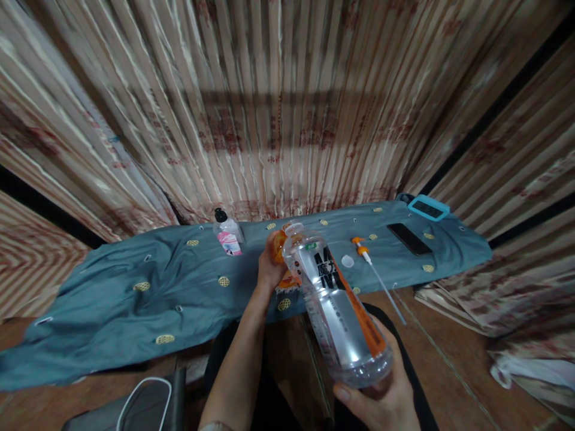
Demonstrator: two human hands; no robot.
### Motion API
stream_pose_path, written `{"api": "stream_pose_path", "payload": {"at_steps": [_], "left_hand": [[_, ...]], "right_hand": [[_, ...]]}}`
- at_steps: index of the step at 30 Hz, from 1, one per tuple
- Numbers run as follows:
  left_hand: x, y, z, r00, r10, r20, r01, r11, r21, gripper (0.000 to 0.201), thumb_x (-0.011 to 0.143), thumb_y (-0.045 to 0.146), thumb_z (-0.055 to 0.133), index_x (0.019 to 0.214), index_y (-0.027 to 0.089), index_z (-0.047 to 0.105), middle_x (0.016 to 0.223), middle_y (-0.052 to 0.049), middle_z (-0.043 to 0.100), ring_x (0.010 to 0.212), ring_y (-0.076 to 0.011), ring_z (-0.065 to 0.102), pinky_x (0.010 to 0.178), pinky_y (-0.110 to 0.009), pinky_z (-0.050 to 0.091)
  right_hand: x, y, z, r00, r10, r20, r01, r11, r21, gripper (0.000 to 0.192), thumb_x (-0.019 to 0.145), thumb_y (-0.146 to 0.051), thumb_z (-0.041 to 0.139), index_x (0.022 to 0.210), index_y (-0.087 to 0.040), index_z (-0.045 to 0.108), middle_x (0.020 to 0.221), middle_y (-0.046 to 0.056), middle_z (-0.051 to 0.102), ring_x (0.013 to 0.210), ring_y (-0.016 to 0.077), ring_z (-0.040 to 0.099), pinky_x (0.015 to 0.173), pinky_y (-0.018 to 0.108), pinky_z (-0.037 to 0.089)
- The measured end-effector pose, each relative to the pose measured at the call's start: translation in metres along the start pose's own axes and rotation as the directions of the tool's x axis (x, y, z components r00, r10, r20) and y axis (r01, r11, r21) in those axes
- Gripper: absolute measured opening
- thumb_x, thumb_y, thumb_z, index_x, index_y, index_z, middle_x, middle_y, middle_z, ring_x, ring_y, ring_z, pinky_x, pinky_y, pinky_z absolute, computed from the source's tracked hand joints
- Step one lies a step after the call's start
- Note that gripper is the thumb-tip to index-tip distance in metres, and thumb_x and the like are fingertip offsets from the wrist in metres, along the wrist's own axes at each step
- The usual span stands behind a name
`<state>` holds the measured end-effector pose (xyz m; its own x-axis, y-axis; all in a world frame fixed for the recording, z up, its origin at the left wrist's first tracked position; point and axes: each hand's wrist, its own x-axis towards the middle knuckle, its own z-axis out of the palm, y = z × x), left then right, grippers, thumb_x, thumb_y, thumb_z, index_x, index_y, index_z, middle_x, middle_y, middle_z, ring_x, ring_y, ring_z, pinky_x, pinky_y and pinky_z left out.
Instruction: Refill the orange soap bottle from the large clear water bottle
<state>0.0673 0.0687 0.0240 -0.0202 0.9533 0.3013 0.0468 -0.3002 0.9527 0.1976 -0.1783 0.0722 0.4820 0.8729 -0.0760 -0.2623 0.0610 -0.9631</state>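
My right hand (381, 383) grips the base of a large clear plastic bottle (339, 311) with a silver, black and orange label. The bottle is tilted, its neck pointing forward and left, away from me. My left hand (268, 263) is closed round an orange bottle (280, 244), partly hidden behind the clear bottle's neck. The clear bottle's mouth is right beside the orange bottle's upper part; whether they touch, I cannot tell. On the cloth to the right lie an orange-and-white pump top with a long tube (369, 258) and a small white cap (347, 261).
A blue-green cloth (112, 311) covers the narrow table. A clear pump bottle with a pink label (229, 236) stands at the back left. A black phone (408, 239) and a light-blue digital clock (429, 208) are at the right. Pleated curtains (278, 120) surround the table.
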Motion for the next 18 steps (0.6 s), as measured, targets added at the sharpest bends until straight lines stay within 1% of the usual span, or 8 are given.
{"api": "stream_pose_path", "payload": {"at_steps": [5, 8, 11, 14, 18], "left_hand": [[-0.0003, 0.0015, 0.0012, 1.000, -0.014, -0.013, 0.014, 1.000, -0.008, 0.064, 0.064, 0.036, 0.081, 0.124, 0.023, 0.063, 0.108, -0.005, 0.078, 0.112, -0.0313, 0.073, 0.101, -0.045, 0.057], [0.0001, 0.0017, 0.0026, 1.000, -0.018, -0.015, 0.018, 1.000, -0.018, 0.065, 0.063, 0.038, 0.082, 0.123, 0.023, 0.063, 0.111, -0.006, 0.077, 0.111, -0.0311, 0.073, 0.101, -0.045, 0.057], [0.0011, -0.0019, 0.0036, 0.999, -0.028, -0.015, 0.028, 0.999, -0.032, 0.064, 0.064, 0.039, 0.082, 0.123, 0.024, 0.063, 0.109, -0.006, 0.078, 0.110, -0.0304, 0.073, 0.101, -0.045, 0.057], [0.0014, -0.0051, 0.0043, 1.000, -0.015, -0.023, 0.014, 0.999, -0.044, 0.063, 0.064, 0.036, 0.082, 0.123, 0.025, 0.063, 0.108, -0.005, 0.078, 0.111, -0.0298, 0.073, 0.103, -0.045, 0.056], [0.0003, -0.0023, 0.0055, 0.999, -0.032, -0.022, 0.031, 0.998, -0.060, 0.063, 0.064, 0.035, 0.082, 0.123, 0.023, 0.063, 0.110, -0.005, 0.078, 0.109, -0.0286, 0.073, 0.104, -0.044, 0.056]], "right_hand": [[0.0002, 0.0009, 0.0006, 1.000, 0.001, -0.010, 0.000, 0.999, 0.047, 0.095, 0.053, -0.036, 0.105, 0.135, -0.028, 0.058, 0.125, 0.007, 0.081, 0.108, 0.0295, 0.081, 0.087, 0.030, 0.067], [0.0004, 0.0009, 0.0010, 1.000, -0.006, -0.004, 0.006, 0.997, 0.076, 0.094, 0.053, -0.034, 0.106, 0.134, -0.029, 0.059, 0.125, 0.006, 0.081, 0.110, 0.0278, 0.081, 0.088, 0.027, 0.066], [0.0002, 0.0007, 0.0011, 1.000, -0.002, -0.002, 0.002, 0.997, 0.076, 0.094, 0.053, -0.034, 0.106, 0.135, -0.029, 0.059, 0.123, 0.006, 0.082, 0.109, 0.0288, 0.081, 0.087, 0.028, 0.066], [-0.0003, 0.0008, 0.0013, 1.000, 0.013, -0.008, -0.012, 0.997, 0.077, 0.095, 0.053, -0.035, 0.106, 0.135, -0.029, 0.059, 0.123, 0.006, 0.082, 0.107, 0.0292, 0.082, 0.085, 0.028, 0.067], [-0.0004, 0.0013, 0.0019, 1.000, 0.003, -0.018, -0.002, 0.997, 0.072, 0.096, 0.052, -0.036, 0.106, 0.136, -0.026, 0.060, 0.124, 0.009, 0.081, 0.108, 0.0303, 0.082, 0.086, 0.029, 0.067]]}}
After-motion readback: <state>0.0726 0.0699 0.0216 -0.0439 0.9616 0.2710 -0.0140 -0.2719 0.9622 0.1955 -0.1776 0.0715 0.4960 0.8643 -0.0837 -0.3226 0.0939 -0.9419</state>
